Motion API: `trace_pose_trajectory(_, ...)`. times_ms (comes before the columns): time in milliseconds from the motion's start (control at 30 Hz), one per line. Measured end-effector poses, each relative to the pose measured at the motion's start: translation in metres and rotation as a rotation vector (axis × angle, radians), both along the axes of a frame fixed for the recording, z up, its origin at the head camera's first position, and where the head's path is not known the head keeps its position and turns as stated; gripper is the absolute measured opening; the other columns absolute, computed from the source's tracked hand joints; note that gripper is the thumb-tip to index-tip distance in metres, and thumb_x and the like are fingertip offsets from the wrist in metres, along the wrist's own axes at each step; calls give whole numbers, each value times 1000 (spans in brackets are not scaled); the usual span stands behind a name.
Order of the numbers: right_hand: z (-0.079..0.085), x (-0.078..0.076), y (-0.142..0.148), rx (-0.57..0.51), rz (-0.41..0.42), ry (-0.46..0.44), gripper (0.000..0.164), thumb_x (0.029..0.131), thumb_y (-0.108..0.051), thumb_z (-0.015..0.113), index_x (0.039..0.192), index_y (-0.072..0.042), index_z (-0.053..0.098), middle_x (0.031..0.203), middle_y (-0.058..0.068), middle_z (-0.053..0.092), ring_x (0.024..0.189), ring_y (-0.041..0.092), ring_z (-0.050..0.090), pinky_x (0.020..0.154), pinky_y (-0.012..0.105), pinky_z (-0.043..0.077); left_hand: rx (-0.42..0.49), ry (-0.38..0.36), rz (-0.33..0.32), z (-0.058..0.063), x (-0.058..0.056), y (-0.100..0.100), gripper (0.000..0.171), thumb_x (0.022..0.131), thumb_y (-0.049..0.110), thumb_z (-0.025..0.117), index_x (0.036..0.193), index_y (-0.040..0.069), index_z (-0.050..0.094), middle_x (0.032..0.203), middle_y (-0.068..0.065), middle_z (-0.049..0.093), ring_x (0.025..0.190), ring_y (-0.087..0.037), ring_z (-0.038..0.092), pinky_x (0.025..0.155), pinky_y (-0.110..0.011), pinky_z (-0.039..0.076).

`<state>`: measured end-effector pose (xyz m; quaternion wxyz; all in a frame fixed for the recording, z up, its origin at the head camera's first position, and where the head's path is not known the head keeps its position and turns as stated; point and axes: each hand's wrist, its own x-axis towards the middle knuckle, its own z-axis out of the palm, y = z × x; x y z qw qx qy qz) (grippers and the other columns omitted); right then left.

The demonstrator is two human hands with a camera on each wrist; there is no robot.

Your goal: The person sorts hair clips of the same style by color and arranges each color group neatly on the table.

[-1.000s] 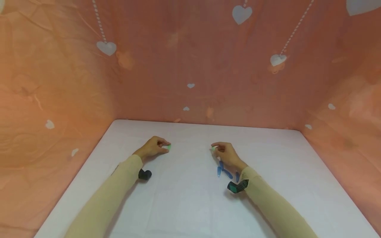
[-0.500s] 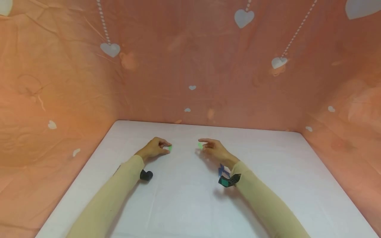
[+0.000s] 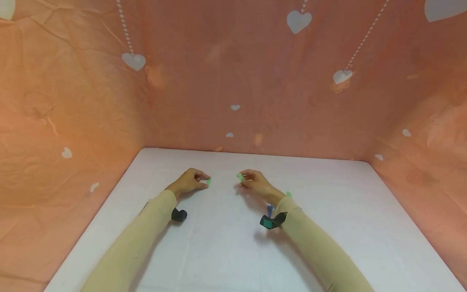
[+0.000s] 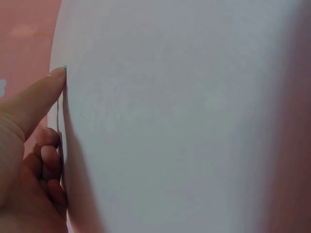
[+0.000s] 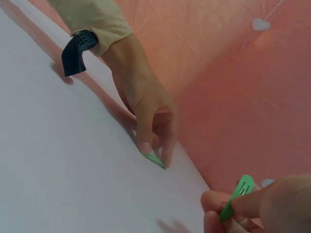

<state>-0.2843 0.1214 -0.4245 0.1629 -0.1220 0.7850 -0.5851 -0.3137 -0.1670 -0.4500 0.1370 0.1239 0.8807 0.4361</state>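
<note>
Between the thumb and fingers of my left hand (image 3: 189, 179) is a green hair clip (image 5: 153, 159), pinched by its ends at the white tabletop. My right hand (image 3: 256, 182) pinches another green snap hair clip (image 5: 245, 183), tilted and a little above the table; its slotted face shows in the right wrist view. A short gap separates the two hands. Only a tiny green edge beyond the left thumb (image 4: 41, 99) shows in the left wrist view. Under my right wrist lies a blue hair clip (image 3: 270, 210), partly hidden by the arm.
Another green piece (image 3: 288, 194) lies just beyond the right sleeve. The white table (image 3: 219, 251) ends at an orange-pink cloth backdrop (image 3: 233, 81) with white hearts, behind and on both sides. Each wrist carries a dark camera mount (image 3: 273, 221).
My right hand has moved left toward the left hand with its green clip, turning the clip upward. The right arm now covers most of the blue clips. The left hand stays nearly still.
</note>
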Motion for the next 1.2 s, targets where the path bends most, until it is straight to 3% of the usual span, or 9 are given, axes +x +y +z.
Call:
trace_pose_trajectory(100,-2,-1,-6,-45,-16,-1,32,101,4,50,133,10,51,107,16,62,93,17,67,84,31,58,-3,3,3,0,-1,-1,36,89,10,76,123,0,70,77,1,41,80,-16,41,77,-32,36)
trace_pose_trajectory(200,-3,-3,-13,-52,-34,49,32,100,6,51,131,10,51,103,24,64,81,15,68,74,29,58,-7,3,15,-1,-1,-3,35,89,10,76,123,1,70,78,1,42,81,-16,42,78,-32,36)
trace_pose_trajectory(333,-3,-4,-22,-10,-52,111,36,98,7,55,133,7,55,105,32,66,72,22,66,61,28,53,-6,-4,11,-3,0,-5,36,90,11,76,124,1,70,78,1,42,82,-16,43,82,-33,36)
trace_pose_trajectory(500,-3,-6,-35,11,-36,148,45,94,8,56,139,4,54,97,20,65,84,31,66,66,30,55,13,-4,0,-4,0,-6,36,90,10,76,123,-1,70,75,1,40,80,-16,42,83,-34,36)
trace_pose_trajectory(633,-6,-10,-46,22,-7,176,42,93,9,56,135,7,57,89,14,63,78,24,64,64,29,54,5,15,-16,-4,-1,-6,36,89,10,76,123,-2,70,73,1,39,77,-15,41,79,-32,36)
trace_pose_trajectory(867,-12,-14,-63,25,22,170,40,91,10,55,130,10,59,88,13,64,67,12,57,56,23,47,-5,26,-32,-3,-2,-4,36,89,8,76,122,-4,70,71,2,40,72,-14,39,71,-29,35)
trace_pose_trajectory(1200,-20,-17,-83,81,6,176,37,92,8,61,129,7,62,95,20,69,76,9,58,64,18,45,-31,23,-26,1,-2,-3,35,89,9,75,122,-1,70,72,2,40,72,-14,39,69,-29,35)
